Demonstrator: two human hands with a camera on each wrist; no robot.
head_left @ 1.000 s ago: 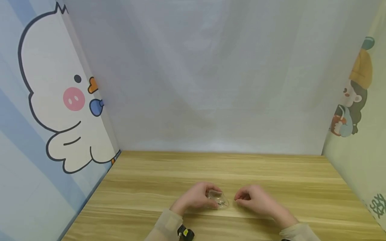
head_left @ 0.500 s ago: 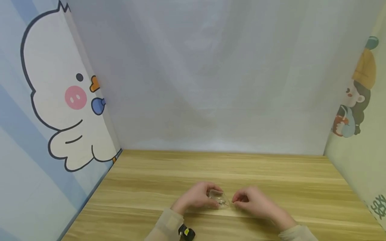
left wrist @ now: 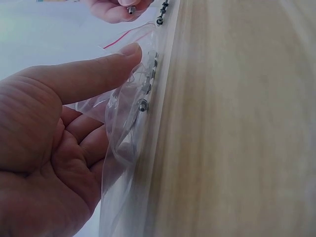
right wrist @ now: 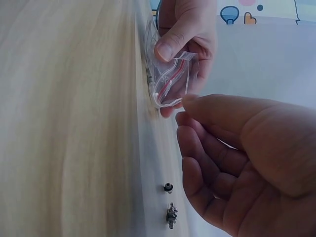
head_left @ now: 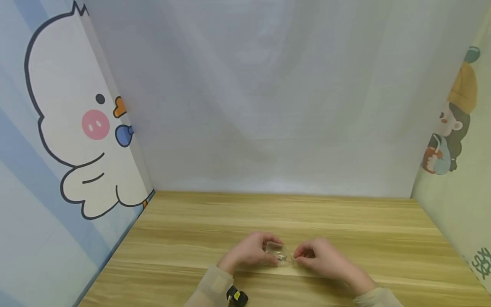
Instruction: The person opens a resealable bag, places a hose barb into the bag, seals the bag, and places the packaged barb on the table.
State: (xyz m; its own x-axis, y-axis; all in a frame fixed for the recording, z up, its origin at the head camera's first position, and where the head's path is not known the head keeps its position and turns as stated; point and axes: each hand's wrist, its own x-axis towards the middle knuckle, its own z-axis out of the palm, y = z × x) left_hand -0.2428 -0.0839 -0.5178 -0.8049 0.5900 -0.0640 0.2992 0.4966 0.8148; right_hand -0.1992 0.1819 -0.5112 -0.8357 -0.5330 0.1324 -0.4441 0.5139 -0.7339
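Observation:
In my left hand (head_left: pixel 255 249) I hold a clear zip bag (head_left: pixel 279 252), thumb on one side and fingers on the other. A red line runs along its mouth (right wrist: pixel 173 79). Several small metal fittings (left wrist: pixel 143 104) show through the plastic in the left wrist view. My right hand (head_left: pixel 318 253) is right at the bag's mouth, thumb and forefinger together. A small metal fitting (left wrist: pixel 131 10) sticks out from its fingertips in the left wrist view; in the right wrist view the fingertips hide it. The other right fingers are curled loosely.
Loose metal fittings (right wrist: pixel 171 216) lie on the wood-grain table (head_left: pixel 192 221) near my right hand. A grey-white curtain (head_left: pixel 268 106) hangs behind the table, with printed panels at left (head_left: pixel 57 85) and right (head_left: pixel 452 204).
My right hand has moved left, from a short distance away up to the bag's mouth. The left hand and the bag have hardly moved.

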